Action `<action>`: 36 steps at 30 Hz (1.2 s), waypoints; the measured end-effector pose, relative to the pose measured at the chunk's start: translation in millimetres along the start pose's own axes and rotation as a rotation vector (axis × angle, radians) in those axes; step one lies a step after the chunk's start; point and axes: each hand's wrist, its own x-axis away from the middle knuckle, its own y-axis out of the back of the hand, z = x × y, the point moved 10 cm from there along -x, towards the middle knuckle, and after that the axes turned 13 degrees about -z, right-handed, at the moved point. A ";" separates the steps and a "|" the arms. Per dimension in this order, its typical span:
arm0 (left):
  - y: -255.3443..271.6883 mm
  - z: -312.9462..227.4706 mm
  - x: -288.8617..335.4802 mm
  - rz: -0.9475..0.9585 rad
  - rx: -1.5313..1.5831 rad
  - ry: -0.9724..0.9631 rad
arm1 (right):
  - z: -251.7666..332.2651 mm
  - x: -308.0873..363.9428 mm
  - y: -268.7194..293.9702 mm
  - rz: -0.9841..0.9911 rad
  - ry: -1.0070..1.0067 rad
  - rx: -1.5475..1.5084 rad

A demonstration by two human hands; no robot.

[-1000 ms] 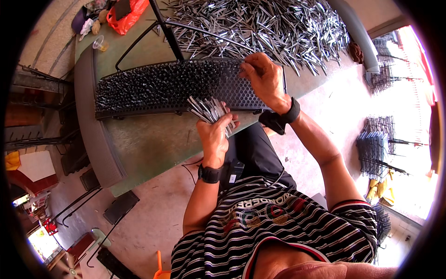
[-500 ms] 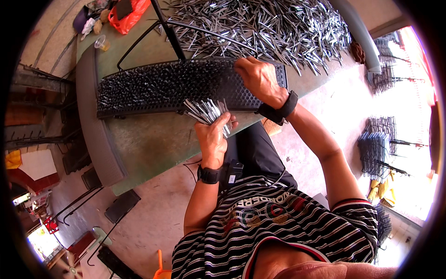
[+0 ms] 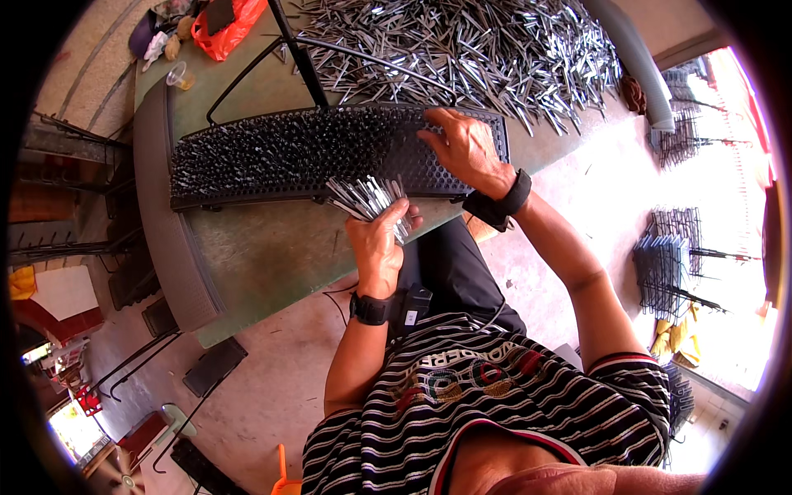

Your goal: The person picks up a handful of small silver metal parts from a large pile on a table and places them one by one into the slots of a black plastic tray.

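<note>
A bundle of thin metal strips (image 3: 363, 195) fans out from my left hand (image 3: 379, 243), which grips it just in front of a long black perforated tray (image 3: 412, 180). Many small strips stand upright in the tray's holes across its left and middle, while bare holes show toward its right end. Above that right part hovers my right hand (image 3: 470, 148), its thumb and forefinger apart and no strip visible between them. The other right fingers are partly hidden behind the hand.
A large heap of loose metal strips (image 3: 470, 49) covers the far side of the green table (image 3: 256, 272). A black metal frame (image 3: 305, 70) rises behind the tray. A plastic cup (image 3: 180, 77) and a red plastic bag (image 3: 231, 29) lie at the far left. Wire racks (image 3: 664, 256) stand at right.
My right thumb and forefinger have parted from a pinch, and the hand has shifted slightly right and down. My left hand keeps its place with the bundle.
</note>
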 end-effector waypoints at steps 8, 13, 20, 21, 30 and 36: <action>1.4 0.3 -2.1 -0.011 0.000 0.018 | 10.0 3.9 -14.9 0.154 0.160 0.065; -1.6 -1.0 0.0 -0.002 -0.006 0.012 | 2.6 -5.8 -14.6 0.112 0.121 0.018; 1.2 -0.6 -0.2 -0.015 -0.028 0.012 | -7.3 -29.3 -25.0 0.170 0.070 0.083; 0.8 -0.8 0.8 -0.016 -0.028 0.011 | -6.8 -28.3 -28.6 0.216 0.069 0.092; 6.1 1.8 -0.3 -0.032 -0.039 0.029 | -15.0 -10.6 -24.0 0.175 -0.010 0.092; 9.9 -4.2 0.1 -0.027 0.004 -0.012 | 8.3 -18.5 -8.2 0.195 -0.081 0.110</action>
